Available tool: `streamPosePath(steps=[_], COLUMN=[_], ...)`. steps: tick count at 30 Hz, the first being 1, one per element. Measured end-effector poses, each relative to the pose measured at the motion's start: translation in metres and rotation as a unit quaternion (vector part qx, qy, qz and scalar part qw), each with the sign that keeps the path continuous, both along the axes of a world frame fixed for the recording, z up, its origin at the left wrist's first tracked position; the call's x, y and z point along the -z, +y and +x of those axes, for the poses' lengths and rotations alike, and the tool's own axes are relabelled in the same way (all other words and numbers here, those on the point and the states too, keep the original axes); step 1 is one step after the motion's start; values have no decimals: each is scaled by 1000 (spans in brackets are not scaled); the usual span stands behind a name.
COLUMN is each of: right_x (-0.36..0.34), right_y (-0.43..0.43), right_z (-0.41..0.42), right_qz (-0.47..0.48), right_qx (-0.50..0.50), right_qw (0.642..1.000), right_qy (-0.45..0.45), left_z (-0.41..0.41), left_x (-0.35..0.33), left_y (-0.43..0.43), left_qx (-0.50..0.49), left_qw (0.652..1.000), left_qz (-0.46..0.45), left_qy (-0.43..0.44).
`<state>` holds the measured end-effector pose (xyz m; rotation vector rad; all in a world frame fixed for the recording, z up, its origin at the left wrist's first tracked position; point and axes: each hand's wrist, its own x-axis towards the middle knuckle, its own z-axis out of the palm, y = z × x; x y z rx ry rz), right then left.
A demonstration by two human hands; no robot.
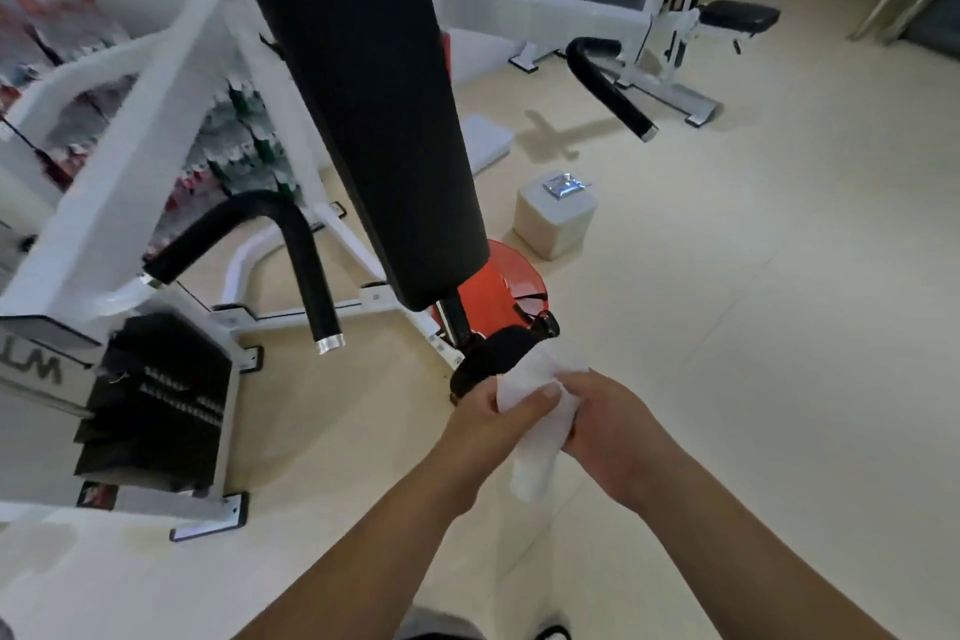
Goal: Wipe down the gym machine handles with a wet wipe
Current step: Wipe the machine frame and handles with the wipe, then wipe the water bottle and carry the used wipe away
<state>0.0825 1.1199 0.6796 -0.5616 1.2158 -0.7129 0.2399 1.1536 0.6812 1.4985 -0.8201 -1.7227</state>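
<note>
Wet wipe [535, 411] sits pinched in both grips, left hand [485, 424] and right hand [605, 426]; nearest black handle [311, 276] lies up-left, hanging vertically, closer to the left.

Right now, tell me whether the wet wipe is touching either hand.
Touching. The head view shows the wet wipe pinched between the left hand and right hand, the left thumb pressed across it.

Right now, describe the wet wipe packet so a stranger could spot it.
Find the long black back pad of the white machine. Right of its lower end, a pale cube-shaped box stands on the floor. The packet lies on top: small, silvery, crinkled, the only shiny item there.
</note>
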Motion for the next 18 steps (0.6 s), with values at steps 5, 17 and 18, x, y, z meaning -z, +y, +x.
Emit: streamPosePath(steps=[5, 17, 18], right_x=[9, 29, 31], right_y=[-2, -112, -127], right_z=[-71, -126, -130], right_qz=[-15, -48, -55], right_qx=[-38, -177, -167], right_qw=[999, 979, 979], right_qy=[6, 93, 104], left_z=[-73, -84, -87], left_x=[12, 19, 23], left_y=[4, -101, -116], left_qx=[-56, -29, -19], left_qw=[997, 997, 997], left_qz=[29, 37, 40], left_qy=[51, 60, 59])
